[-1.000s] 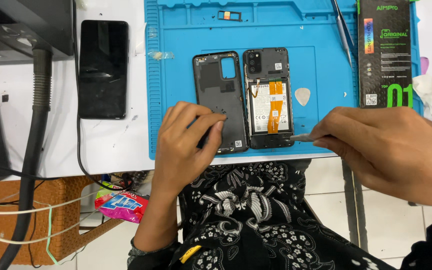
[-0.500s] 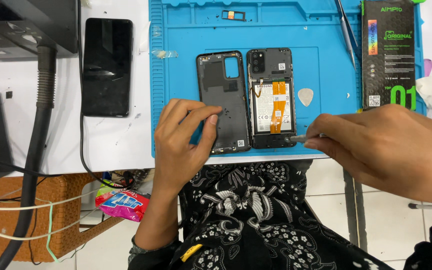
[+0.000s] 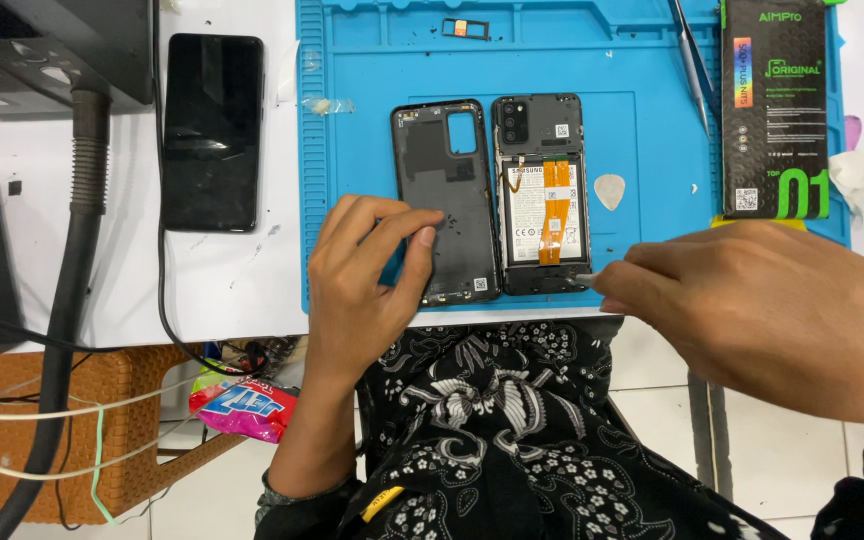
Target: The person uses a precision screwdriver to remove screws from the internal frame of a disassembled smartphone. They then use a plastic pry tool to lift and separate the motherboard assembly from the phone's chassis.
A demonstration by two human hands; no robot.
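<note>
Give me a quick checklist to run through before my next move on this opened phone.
1. Opened phone lies flat on the blue mat: ok.
2. Back cover is off and beside the phone: ok.
3. Left hand steadies the back cover's lower edge, not the phone itself: not ok.
4. Thin tool tip in the right hand sits at the phone's lower right corner: ok.
5. Orange flex cable is clear of the tool: ok.
6. Whether all screws are out: cannot tell.
</note>
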